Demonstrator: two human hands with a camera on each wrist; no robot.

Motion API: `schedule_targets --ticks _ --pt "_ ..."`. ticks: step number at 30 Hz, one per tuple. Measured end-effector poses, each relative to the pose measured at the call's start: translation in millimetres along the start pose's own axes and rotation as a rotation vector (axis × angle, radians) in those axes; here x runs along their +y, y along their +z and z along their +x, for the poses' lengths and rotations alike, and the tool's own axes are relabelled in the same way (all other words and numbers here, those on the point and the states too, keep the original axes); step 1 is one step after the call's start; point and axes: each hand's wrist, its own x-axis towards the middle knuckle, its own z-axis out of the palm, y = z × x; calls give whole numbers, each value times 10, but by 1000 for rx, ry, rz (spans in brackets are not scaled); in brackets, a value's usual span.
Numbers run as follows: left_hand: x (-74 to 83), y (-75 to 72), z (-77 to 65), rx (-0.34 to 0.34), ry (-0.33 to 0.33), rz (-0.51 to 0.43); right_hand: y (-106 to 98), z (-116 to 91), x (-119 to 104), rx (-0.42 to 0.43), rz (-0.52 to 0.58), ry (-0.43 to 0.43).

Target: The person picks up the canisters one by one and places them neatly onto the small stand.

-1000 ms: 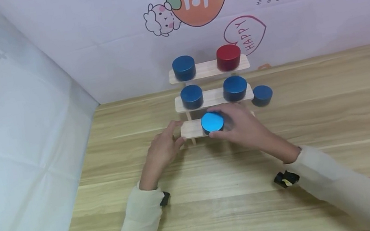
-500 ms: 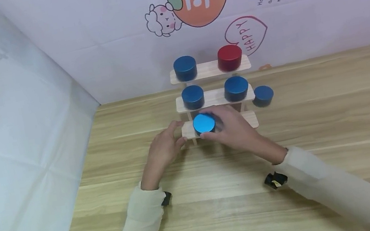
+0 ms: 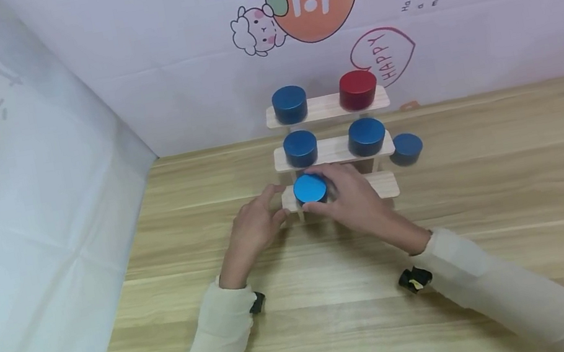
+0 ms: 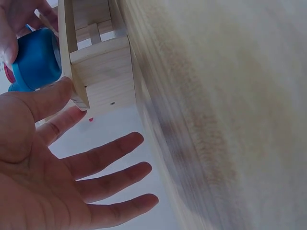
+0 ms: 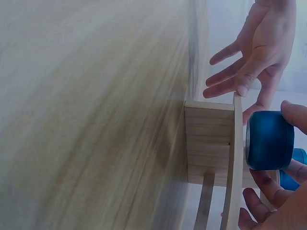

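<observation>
My right hand (image 3: 355,201) grips a round blue tin (image 3: 309,188) between thumb and fingers, over the left part of the lowest board of a wooden three-step rack (image 3: 384,184). In the right wrist view the base of that blue tin (image 5: 271,140) is right at the board. My left hand (image 3: 253,225) pinches the left end of the same board with thumb and index finger. Its other fingers stretch out free in the left wrist view.
On the middle step stand two blue tins (image 3: 301,147). The top step bears a blue tin (image 3: 290,104) and a red tin (image 3: 358,89). Another blue tin (image 3: 406,149) sits on the wooden table (image 3: 514,173), right of the rack. A printed white cloth (image 3: 177,94) hangs behind.
My right hand has carried the blue tin leftward along the lowest board, mostly in the first half second. The left hand stays at the board's end. The head view has shifted slightly.
</observation>
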Motion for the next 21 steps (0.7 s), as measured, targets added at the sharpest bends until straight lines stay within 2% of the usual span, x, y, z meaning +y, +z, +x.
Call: schedule_targets --ticks 21 --pt "15 3 -14 7 -2 -7 59 25 68 28 4 3"
